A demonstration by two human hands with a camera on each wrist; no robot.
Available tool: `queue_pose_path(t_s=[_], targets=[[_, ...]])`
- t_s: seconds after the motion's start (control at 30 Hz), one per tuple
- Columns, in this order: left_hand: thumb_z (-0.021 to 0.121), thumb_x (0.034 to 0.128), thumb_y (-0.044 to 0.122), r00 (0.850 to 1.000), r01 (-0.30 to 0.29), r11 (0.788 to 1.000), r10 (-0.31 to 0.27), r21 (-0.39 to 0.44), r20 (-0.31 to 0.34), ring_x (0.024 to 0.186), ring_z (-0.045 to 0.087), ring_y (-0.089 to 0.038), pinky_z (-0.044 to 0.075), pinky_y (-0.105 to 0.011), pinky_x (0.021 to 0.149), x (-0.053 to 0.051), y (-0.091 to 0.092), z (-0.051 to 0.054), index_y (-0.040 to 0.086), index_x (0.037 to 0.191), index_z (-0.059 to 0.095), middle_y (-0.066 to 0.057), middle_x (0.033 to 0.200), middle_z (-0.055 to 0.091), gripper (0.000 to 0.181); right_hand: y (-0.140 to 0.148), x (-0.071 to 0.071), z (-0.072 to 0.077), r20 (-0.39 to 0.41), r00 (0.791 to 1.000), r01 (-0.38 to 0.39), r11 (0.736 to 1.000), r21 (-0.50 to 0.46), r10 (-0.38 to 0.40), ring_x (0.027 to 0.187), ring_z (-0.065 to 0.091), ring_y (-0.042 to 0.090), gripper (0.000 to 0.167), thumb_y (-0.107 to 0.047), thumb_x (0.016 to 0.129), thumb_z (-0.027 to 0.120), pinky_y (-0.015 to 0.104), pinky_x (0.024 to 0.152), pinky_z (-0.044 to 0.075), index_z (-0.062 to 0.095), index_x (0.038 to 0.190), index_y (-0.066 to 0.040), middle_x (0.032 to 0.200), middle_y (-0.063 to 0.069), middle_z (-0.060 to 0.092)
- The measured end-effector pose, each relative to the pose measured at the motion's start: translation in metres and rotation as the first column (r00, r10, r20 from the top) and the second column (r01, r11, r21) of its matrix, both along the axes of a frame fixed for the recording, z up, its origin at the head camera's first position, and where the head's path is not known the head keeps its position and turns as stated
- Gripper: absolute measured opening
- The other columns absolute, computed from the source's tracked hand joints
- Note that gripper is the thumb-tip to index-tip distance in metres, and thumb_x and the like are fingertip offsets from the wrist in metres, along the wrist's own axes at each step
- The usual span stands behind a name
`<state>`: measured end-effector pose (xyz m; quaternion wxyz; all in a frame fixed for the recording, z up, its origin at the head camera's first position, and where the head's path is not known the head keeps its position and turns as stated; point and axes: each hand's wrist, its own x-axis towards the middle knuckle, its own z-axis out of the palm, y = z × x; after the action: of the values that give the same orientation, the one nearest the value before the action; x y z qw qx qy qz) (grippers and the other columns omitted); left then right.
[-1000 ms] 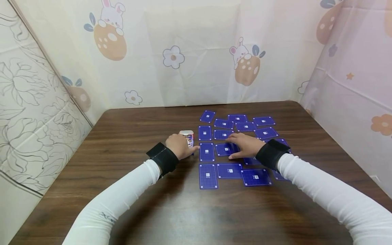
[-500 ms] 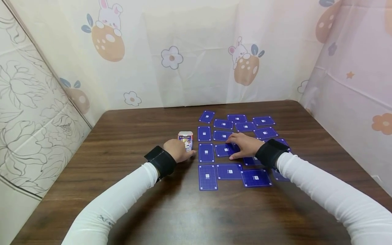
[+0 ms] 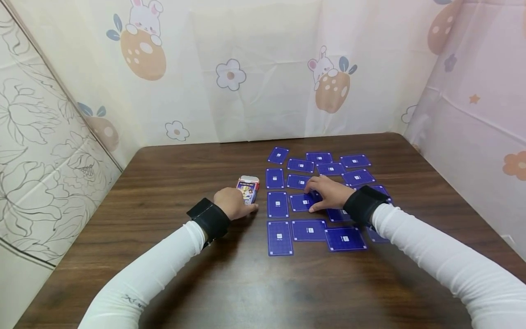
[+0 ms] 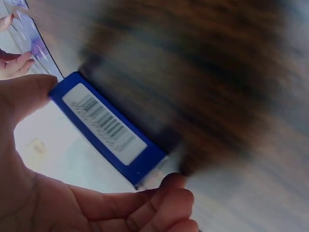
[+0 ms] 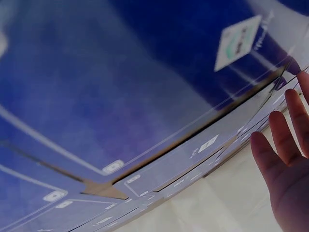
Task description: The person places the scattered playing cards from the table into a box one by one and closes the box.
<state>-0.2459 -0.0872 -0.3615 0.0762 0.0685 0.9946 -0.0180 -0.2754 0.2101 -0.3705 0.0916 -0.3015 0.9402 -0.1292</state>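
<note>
In the head view, the left hand (image 3: 233, 204) pinches a small card box (image 3: 248, 189) with a colourful front. The left wrist view shows the thumb on one end of the box's blue barcode side (image 4: 108, 129) and curled fingers at the other. The right hand (image 3: 328, 193) hovers over or rests on a blue card (image 3: 301, 202) in the middle of the spread; contact cannot be told. Its fingers (image 5: 277, 140) are spread and relaxed in the right wrist view, holding nothing visible, above blue cards (image 5: 159, 96).
Several more blue cards lie in loose rows on the brown table (image 3: 185, 183), among them a near left card (image 3: 280, 238) and a far left one (image 3: 278, 155). A patterned cloth (image 3: 271, 105) hangs behind the table.
The left hand and the card box have moved slightly left, away from the cards, and the box has tilted a little. The right hand has stayed nearly in place.
</note>
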Motion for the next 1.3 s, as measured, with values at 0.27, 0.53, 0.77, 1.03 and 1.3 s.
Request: queue_pose_path(t_s=[0.27, 0.53, 0.77, 1.03, 1.3], targets=[[0.067, 0.0819, 0.057, 1.000, 0.000, 0.997, 0.001, 0.081, -0.012, 0.070, 0.057, -0.021, 0.049, -0.032, 0.059, -0.005, -0.009, -0.003, -0.002, 0.099, 0.066, -0.010, 0.085, 0.063, 0.062, -0.001, 0.000, 0.003, -0.016, 1.000, -0.001, 0.999, -0.040, 0.000, 0.097, 0.045, 0.025, 0.048, -0.029, 0.076, 0.084, 0.042, 0.088, 0.043, 0.058, 0.108, -0.005, 0.110, 0.010, 0.058], [0.074, 0.0789, 0.049, 0.998, 0.056, 0.984, -0.054, 0.171, -0.017, 0.077, 0.057, -0.022, 0.051, -0.033, 0.064, -0.004, -0.022, 0.000, -0.005, 0.106, 0.063, -0.013, 0.090, 0.063, 0.062, 0.000, -0.002, 0.001, 0.051, 0.997, 0.055, 0.995, -0.088, -0.050, 0.097, 0.054, 0.025, 0.046, -0.028, 0.077, 0.083, 0.046, 0.093, 0.047, 0.057, 0.109, -0.007, 0.108, 0.009, 0.062], [0.076, 0.0760, 0.042, 0.991, 0.125, 0.960, -0.110, 0.250, -0.072, 0.077, 0.058, -0.021, 0.051, -0.034, 0.067, -0.001, -0.039, 0.002, -0.004, 0.105, 0.063, -0.012, 0.090, 0.063, 0.057, 0.001, 0.000, 0.005, 0.103, 0.991, 0.104, 0.974, -0.201, -0.084, 0.090, 0.055, 0.022, 0.017, -0.008, 0.088, 0.071, 0.039, 0.085, 0.047, 0.063, 0.103, -0.006, 0.096, 0.007, 0.063], [0.079, 0.0765, 0.041, 0.982, 0.182, 0.930, -0.157, 0.318, -0.105, 0.086, 0.059, -0.022, 0.053, -0.037, 0.079, 0.005, -0.055, 0.011, -0.004, 0.122, 0.059, -0.015, 0.104, 0.066, 0.067, 0.001, -0.001, 0.009, 0.349, 0.923, 0.266, 0.922, -0.282, -0.160, 0.085, 0.055, 0.018, 0.012, -0.008, 0.096, 0.060, 0.029, 0.077, 0.049, 0.069, 0.102, -0.003, 0.094, 0.008, 0.065], [0.082, 0.0760, 0.036, 0.966, 0.250, 0.900, -0.206, 0.357, -0.157, 0.095, 0.060, -0.024, 0.052, -0.041, 0.088, 0.012, -0.067, 0.024, -0.002, 0.130, 0.055, -0.016, 0.117, 0.065, 0.071, -0.002, 0.001, 0.025, 0.579, 0.795, 0.460, 0.801, -0.383, -0.180, 0.094, 0.058, 0.018, 0.027, -0.012, 0.097, 0.060, 0.029, 0.081, 0.055, 0.066, 0.118, 0.003, 0.122, 0.018, 0.064]])
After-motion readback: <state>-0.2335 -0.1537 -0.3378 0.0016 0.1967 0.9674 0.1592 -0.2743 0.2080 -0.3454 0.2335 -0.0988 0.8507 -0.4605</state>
